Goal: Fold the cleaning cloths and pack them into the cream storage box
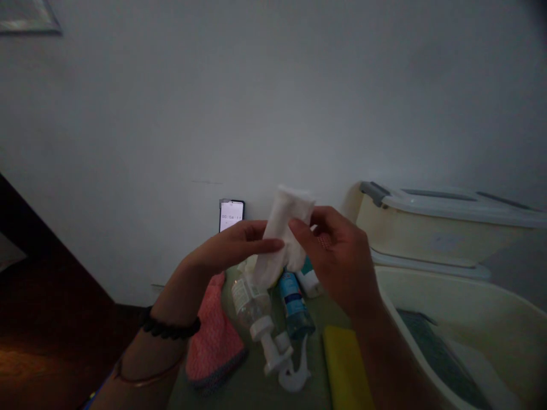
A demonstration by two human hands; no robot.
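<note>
Both my hands hold a white folded cloth or wipe [284,233] up in front of me. My left hand [233,245] pinches its left side with thumb and fingers. My right hand [337,256] grips its right side with curled fingers. Below the cloth lie a clear pump bottle [256,313] and a blue spray bottle [294,310] on their sides on a green surface [239,387].
A pink knitted cloth [213,339] lies at the left and a yellow sponge or cloth [346,370] at the right. A lit phone [231,215] leans on the white wall. A cream tub [491,319] and a lidded cream bin [440,228] stand at the right.
</note>
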